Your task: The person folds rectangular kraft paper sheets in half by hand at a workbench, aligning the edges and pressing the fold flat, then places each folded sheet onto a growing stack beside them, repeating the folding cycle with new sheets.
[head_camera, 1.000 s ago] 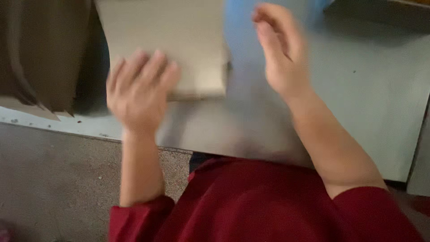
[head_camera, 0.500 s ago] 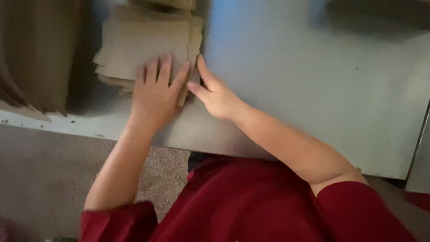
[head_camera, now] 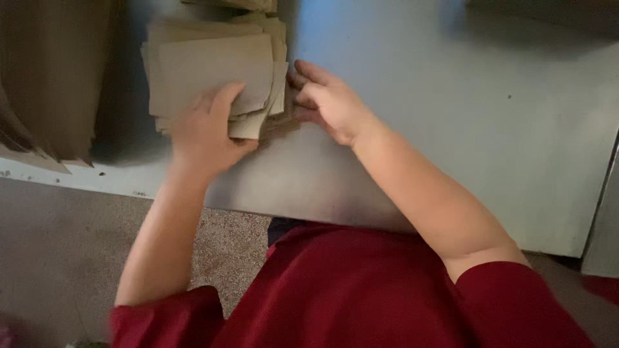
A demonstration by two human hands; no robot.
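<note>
A stack of brown paper bags (head_camera: 213, 71) lies flat on a grey metal table (head_camera: 464, 129). My left hand (head_camera: 206, 132) rests on the stack's near edge, fingers over the top sheets and thumb at the lower edge. My right hand (head_camera: 329, 100) is at the stack's right side, fingertips touching the edges of the sheets. Whether either hand actually pinches a sheet is hard to tell. My red sleeves and shirt fill the bottom of the view.
A second, larger pile of brown paper (head_camera: 45, 77) hangs over the table's left end. Speckled floor (head_camera: 64, 245) shows below the table's near edge. A dark object (head_camera: 548, 13) sits at the far right of the table.
Both hands came down from mid-air onto the paper stack. Since half a second ago the left hand slid to the stack's near edge and the right hand moved to its right side.
</note>
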